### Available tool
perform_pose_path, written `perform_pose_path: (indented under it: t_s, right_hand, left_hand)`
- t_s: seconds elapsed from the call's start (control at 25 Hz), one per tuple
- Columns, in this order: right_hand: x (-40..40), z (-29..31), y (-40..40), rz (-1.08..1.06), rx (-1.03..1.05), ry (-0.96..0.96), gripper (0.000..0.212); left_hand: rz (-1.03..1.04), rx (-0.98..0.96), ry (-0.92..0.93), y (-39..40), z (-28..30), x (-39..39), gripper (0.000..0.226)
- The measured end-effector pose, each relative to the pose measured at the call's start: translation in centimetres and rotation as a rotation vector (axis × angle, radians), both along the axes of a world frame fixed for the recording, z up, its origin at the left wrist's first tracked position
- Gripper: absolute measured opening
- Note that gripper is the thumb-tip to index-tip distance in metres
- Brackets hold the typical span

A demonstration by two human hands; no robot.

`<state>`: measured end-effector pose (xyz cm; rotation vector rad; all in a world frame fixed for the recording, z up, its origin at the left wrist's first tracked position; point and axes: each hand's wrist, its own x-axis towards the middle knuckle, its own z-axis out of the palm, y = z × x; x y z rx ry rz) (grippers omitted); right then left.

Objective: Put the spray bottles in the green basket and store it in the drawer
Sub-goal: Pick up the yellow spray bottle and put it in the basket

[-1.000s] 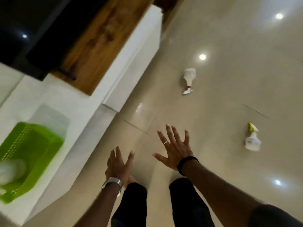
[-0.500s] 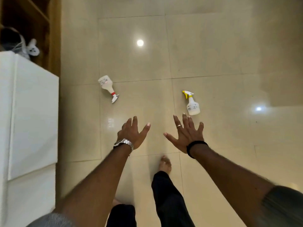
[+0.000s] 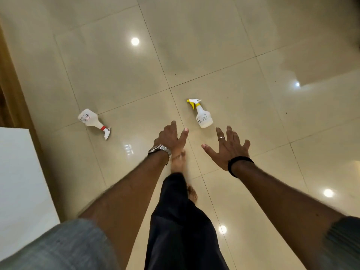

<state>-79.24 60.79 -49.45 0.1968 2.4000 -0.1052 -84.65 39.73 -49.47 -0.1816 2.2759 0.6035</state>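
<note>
Two white spray bottles lie on the glossy beige tile floor. The bottle with the red collar (image 3: 93, 122) lies on its side to the left, nozzle pointing toward me. The bottle with the yellow trigger (image 3: 201, 114) lies near the middle, just beyond my fingertips. My left hand (image 3: 171, 138), with a metal watch on the wrist, is stretched forward, empty, fingers apart. My right hand (image 3: 228, 147), wearing a ring and a black wristband, is also spread and empty, just right of and below the yellow-trigger bottle. The green basket and the drawer are out of view.
A white cabinet (image 3: 21, 182) fills the lower left, with a wooden panel (image 3: 11, 90) along the left edge. My bare feet (image 3: 178, 162) and dark trousers are below my hands. Ceiling lights reflect off the tiles.
The view has swung away from the basket and cabinet onto the open floor. I have stepped closer to both bottles, and my hands now reach near the yellow-trigger bottle.
</note>
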Motion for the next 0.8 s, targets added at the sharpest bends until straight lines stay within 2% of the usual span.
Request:
perform_pose_path:
  t_s: [0.24, 0.56, 0.68, 0.8]
  right_hand:
    - [-4.3, -4.3, 2.7, -0.040, 0.006, -0.068, 0.092]
    - [-15.2, -17.6, 2.3, -0.132, -0.075, -0.114, 0.088]
    - [-17.6, -23.9, 2.2, -0.178, -0.076, -0.152, 0.088]
    - [-18.6, -29.7, 2.0, -0.225, -0.076, -0.191, 0.086]
  left_hand:
    - [-0.032, 0.050, -0.125, 3.8, -4.7, -5.0, 0.074]
    - [-0.003, 0.078, -0.256, 6.4, -17.5, -12.2, 0.080]
    - [0.111, 0.102, -0.331, 7.9, -23.7, -12.8, 0.082]
    - [0.369, 0.179, -0.446, 9.9, -29.2, -13.5, 0.081]
